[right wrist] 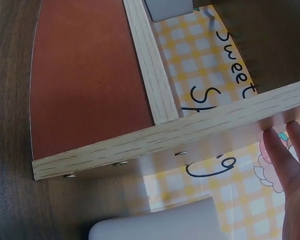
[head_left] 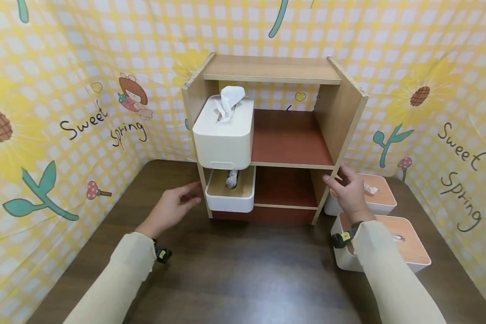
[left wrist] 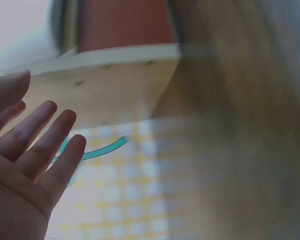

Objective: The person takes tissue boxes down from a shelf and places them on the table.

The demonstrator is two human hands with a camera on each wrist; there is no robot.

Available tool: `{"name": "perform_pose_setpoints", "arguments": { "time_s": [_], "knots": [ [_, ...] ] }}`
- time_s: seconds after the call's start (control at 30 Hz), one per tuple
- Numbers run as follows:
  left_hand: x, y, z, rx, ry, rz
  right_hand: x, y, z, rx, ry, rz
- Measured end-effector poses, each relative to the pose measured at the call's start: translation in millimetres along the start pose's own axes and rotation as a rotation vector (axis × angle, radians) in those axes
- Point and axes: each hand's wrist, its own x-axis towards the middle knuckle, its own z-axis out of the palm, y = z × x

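Note:
A wooden shelf unit [head_left: 291, 165] with red-brown boards stands on the table. My right hand [head_left: 350, 191] holds its right side panel. The thumb lies across the front edge, and the fingertips [right wrist: 275, 142] touch the outer face. Beside the left panel is my left hand [head_left: 172, 207], fingers loosely spread and holding nothing. In the left wrist view its fingers [left wrist: 45, 145] lie apart from the wood. A white tissue box [head_left: 224, 144] with a tissue sticking up sits on the middle board at left. Below it, a wood-topped tissue box [head_left: 231, 202] sits in the lower compartment, jutting forward.
Two more wood-topped tissue boxes stand right of the shelf: a rear one [head_left: 382, 193] and a front one [head_left: 413, 245], partly behind my right arm. The dark wooden table [head_left: 247, 274] extends in front. Yellow checked cloth [head_left: 158, 90] hangs behind and on both sides.

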Motion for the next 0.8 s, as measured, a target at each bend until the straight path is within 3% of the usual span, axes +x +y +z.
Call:
{"name": "perform_pose_setpoints", "arguments": {
  "time_s": [0.2, 0.33, 0.47, 0.8],
  "knots": [
    [-1.1, 30.6, -41.4, 0.156, 0.101, 0.155, -1.1, -0.4, 2.4, 0.025, 0.011, -0.001],
    [1.9, 54.7, -61.0, 0.246, 0.193, 0.278, -0.5, -0.6, 2.8, 0.038, 0.003, -0.007],
    [6.6, 72.3, -70.9, 0.298, 0.253, 0.373, 0.3, -0.8, 1.4, 0.044, 0.002, -0.013],
    [10.7, 98.2, -79.6, 0.347, 0.3, 0.532, 0.2, -1.6, 2.1, 0.034, 0.001, -0.019]
  ]
}}
